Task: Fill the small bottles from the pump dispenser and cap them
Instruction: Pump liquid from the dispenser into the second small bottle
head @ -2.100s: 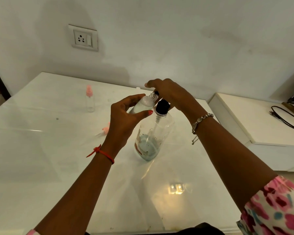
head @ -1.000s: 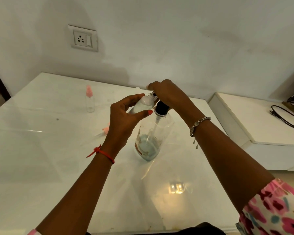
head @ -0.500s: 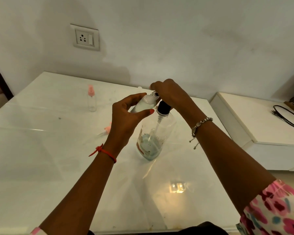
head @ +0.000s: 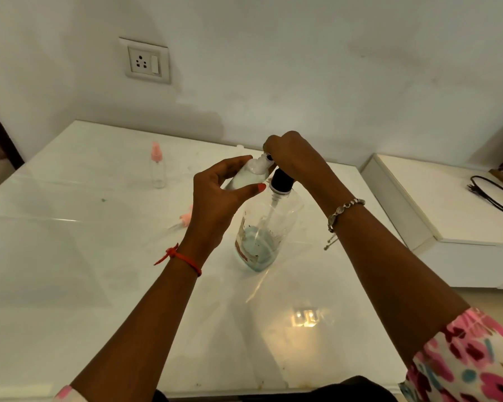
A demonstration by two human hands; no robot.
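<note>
A clear pump dispenser (head: 263,227) with a black collar stands on the white table (head: 70,285), a little bluish liquid at its bottom. My right hand (head: 295,156) covers and presses its pump head. My left hand (head: 218,195) holds a small clear bottle (head: 249,175) tilted, its open mouth against the nozzle; it is mostly full of pale liquid. Another small bottle with a pink cap (head: 157,166) stands upright at the back left. A loose pink spray cap (head: 185,219) lies on the table, partly behind my left hand.
A wall socket (head: 147,60) is above the table's far edge. To the right stands a lower white cabinet (head: 447,204) with a black cable (head: 494,192) on it. A lamp's reflection (head: 305,316) shines on the table near me.
My right hand has pressed the pump head down and stays on it. The small bottle remains held at the nozzle. The view shifted slightly.
</note>
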